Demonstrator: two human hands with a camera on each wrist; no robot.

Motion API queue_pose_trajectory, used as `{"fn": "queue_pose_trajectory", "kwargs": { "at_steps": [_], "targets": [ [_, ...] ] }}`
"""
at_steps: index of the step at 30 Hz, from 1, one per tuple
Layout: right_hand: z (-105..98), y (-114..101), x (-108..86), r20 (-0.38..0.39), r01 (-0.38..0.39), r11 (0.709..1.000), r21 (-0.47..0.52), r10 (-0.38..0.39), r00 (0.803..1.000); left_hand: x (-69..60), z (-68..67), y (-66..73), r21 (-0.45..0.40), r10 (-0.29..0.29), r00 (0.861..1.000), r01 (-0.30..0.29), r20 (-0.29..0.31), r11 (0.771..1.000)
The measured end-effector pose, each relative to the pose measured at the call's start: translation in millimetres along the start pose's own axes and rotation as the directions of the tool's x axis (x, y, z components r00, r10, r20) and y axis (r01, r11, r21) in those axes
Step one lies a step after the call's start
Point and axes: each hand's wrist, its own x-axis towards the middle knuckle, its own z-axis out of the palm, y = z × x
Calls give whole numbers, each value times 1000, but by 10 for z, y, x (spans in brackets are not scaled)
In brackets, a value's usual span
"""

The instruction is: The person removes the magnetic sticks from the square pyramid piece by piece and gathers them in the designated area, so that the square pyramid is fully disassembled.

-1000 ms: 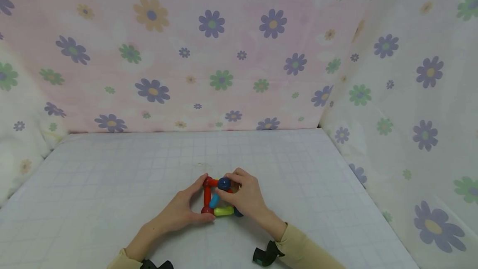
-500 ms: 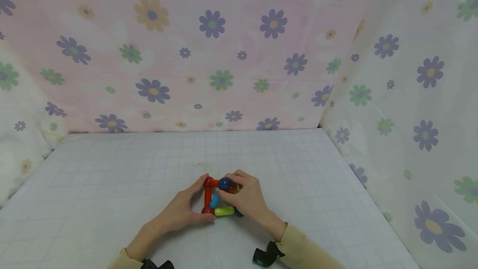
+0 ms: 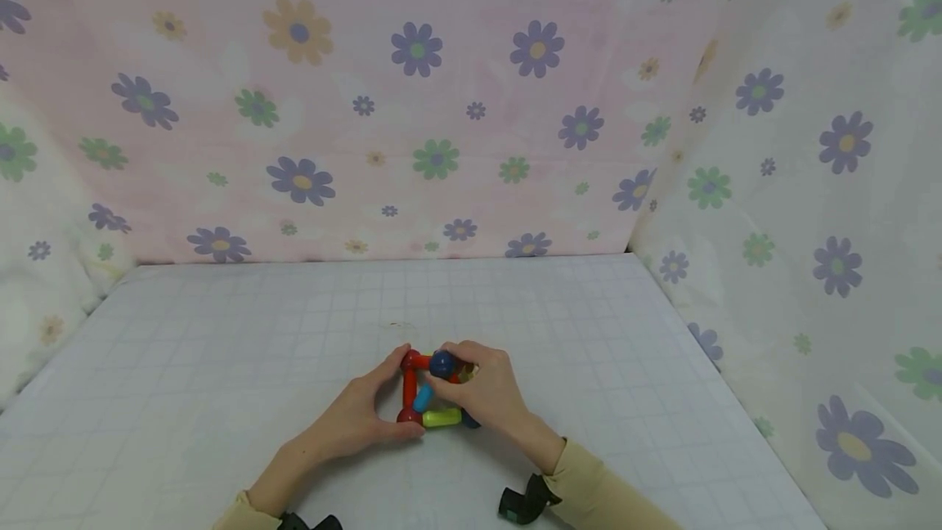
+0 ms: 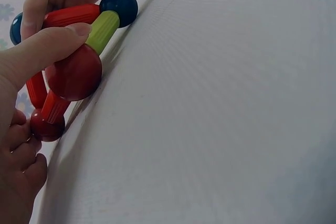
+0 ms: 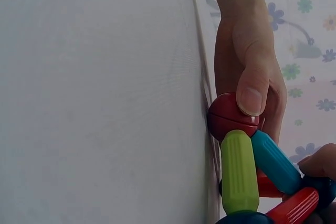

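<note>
A small frame of coloured rods and balls stands on the white table. Its near red ball [image 3: 409,415] and far red ball [image 3: 410,359] are gripped between the thumb and fingers of my left hand [image 3: 353,417]. A red rod [image 3: 409,389] spans these two balls. My right hand [image 3: 495,389] pinches the raised dark blue ball [image 3: 441,363], where a light blue rod [image 5: 276,162] meets a red rod [image 5: 295,208]. Along the near side a lime green rod [image 5: 240,171] runs to another dark blue ball [image 4: 119,9]. The right hand hides part of the frame's right side.
White gridded cloth covers the table [image 3: 221,350]. Flower-patterned curtains [image 3: 368,129] rise behind it and at both sides. A faint small mark [image 3: 397,324] lies beyond the hands. Black wrist devices [image 3: 526,501] sit by both sleeves.
The upper fingers of my right hand have lowered slightly around the raised blue ball. The left hand and the frame look still.
</note>
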Motion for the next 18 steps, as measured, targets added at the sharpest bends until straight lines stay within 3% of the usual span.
{"fn": "queue_pose_trajectory", "kwargs": {
  "at_steps": [11,18],
  "targets": [
    [-124,-37,22,63,-7,1000,11,7,998,3,7,8,5,-33,999,33,-11,999],
    [-315,5,10,85,56,998,-7,-55,995,7,8,15,2,-48,999,48,-7,999]
  ]
}}
